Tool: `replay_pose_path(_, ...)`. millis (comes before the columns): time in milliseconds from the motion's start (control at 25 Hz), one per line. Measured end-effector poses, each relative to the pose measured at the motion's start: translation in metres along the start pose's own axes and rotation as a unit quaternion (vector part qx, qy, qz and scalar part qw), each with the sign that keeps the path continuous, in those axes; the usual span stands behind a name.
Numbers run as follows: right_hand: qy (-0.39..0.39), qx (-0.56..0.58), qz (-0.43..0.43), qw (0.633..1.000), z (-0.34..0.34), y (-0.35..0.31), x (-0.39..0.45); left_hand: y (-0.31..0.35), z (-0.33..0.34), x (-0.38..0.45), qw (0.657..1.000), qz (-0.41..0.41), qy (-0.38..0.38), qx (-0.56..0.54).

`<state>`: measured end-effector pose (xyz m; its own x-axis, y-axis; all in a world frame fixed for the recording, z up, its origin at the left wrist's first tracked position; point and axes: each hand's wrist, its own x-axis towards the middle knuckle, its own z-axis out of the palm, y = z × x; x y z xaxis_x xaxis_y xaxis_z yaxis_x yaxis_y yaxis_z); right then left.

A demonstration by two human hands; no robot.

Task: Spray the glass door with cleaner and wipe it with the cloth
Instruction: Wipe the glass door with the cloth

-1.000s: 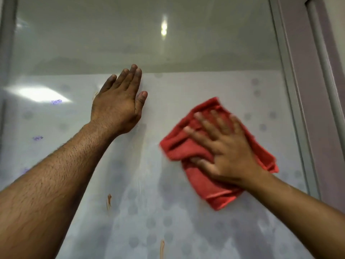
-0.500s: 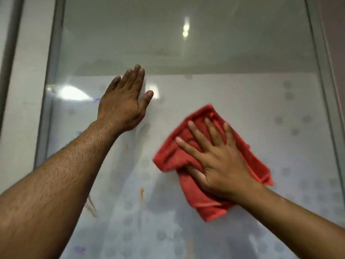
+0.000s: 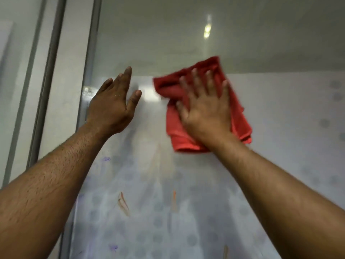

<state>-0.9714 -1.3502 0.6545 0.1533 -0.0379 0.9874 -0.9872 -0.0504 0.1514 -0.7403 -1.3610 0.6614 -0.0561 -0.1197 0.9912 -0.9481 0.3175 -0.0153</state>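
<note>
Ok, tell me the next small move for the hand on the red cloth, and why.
Probably sweep the right hand, pressing the red cloth flat, down the frosted glass door: orange streaks and purple smudges show below, while the left hand braces the pane.

A pale wall (image 3: 69, 86) fills the left side of the frame. Grey bars (image 3: 47, 71) run up it, leaning a bit to the right. More pale wall sits at the far left edge.

In the upper middle, a small bright light (image 3: 207, 31) shines as a blurry spot. A white glow (image 3: 149, 93) sits in the middle of the frame.

Lower down there is a pale sheet (image 3: 289, 113) with soft grey dots. It has a few orange marks (image 3: 123, 203) and purple marks (image 3: 106, 158) toward the lower left.
</note>
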Motion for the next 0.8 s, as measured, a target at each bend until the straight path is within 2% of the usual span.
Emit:
replay_pose_path(80,-0.04,0.009,-0.129,0.991,-0.001,-0.018,-0.059,-0.014,-0.006,-0.01,1.0,-0.022,0.0,0.0)
replay_pose_path(160,-0.055,-0.008,-0.2,0.978,-0.009,0.003,-0.091,-0.036,-0.009,-0.019,1.0,-0.013,-0.002,0.015)
replay_pose_path(200,-0.045,-0.012,-0.182,0.982,-0.011,0.023,-0.083,-0.047,-0.012,-0.024,1.0,-0.002,-0.004,0.025)
replay_pose_path(280,-0.021,-0.027,-0.048,0.998,-0.014,0.05,-0.038,-0.069,-0.017,-0.03,0.999,0.01,-0.004,0.043)
replay_pose_path(360,-0.008,-0.021,0.069,0.997,-0.011,0.046,0.018,-0.083,-0.02,-0.032,0.999,0.006,-0.003,0.054)
replay_pose_path(400,-0.008,-0.013,0.082,0.997,-0.007,0.028,0.038,-0.09,-0.02,-0.033,0.999,0.001,-0.004,0.054)
replay_pose_path(520,0.013,0.009,-0.005,1.0,0.005,-0.043,0.042,-0.1,-0.017,-0.041,0.999,0.001,-0.012,0.046)
replay_pose_path(640,-0.037,0.046,-0.186,0.981,0.009,-0.081,-0.043,-0.105,-0.012,-0.053,0.999,-0.014,-0.018,0.036)
replay_pose_path(720,-0.099,0.041,-0.302,0.947,0.001,-0.078,-0.115,-0.109,-0.011,-0.06,0.999,-0.021,-0.03,0.034)
replay_pose_path(760,-0.097,0.044,-0.321,0.941,-0.003,-0.062,-0.128,-0.114,-0.011,-0.065,0.999,-0.019,-0.034,0.035)
replay_pose_path(800,-0.08,0.046,-0.299,0.95,-0.004,-0.042,-0.12,-0.12,-0.011,-0.068,0.999,-0.021,-0.037,0.032)
